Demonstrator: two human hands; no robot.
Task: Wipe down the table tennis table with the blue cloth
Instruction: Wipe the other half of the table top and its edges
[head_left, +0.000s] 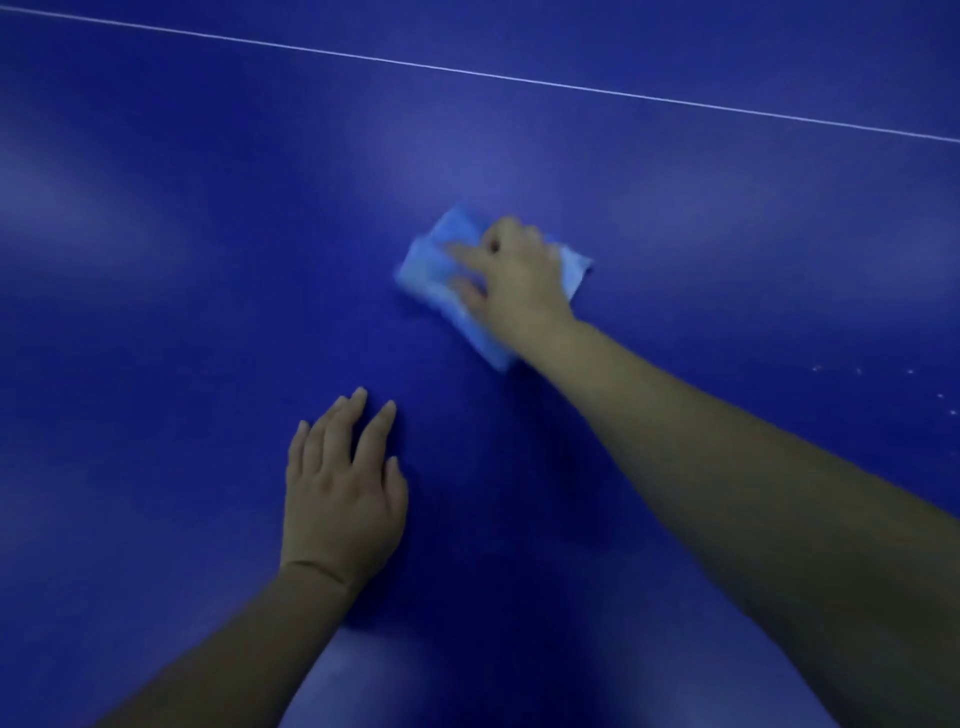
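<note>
- the folded light blue cloth (441, 270) was smeared with blur, so its folds and weave could not be made out, and its middle and right part lay hidden under the right hand (514, 275).
- the dark blue table tennis table (208, 260) filled the whole view; its edges were cut off on every side, and only a thin white painted line (519, 78) crossed the far part, well apart from the cloth.
- both forearms ran out of the lower edge of the view.
- the cloth lay flat on the table a little right of centre, its long axis running from upper left to lower right, one corner poking out to the right of the wrist.
- the right hand pressed on the cloth, palm down, forefinger and thumb stretched leftward and apart; the other fingers looked bent, blurred too far to tell more.
- the left hand (343, 493) rested flat on the bare table nearer the person, fingers straight and slightly spread, apart from the cloth.
- a few pale specks (883, 379) sat on the table at the right edge.
</note>
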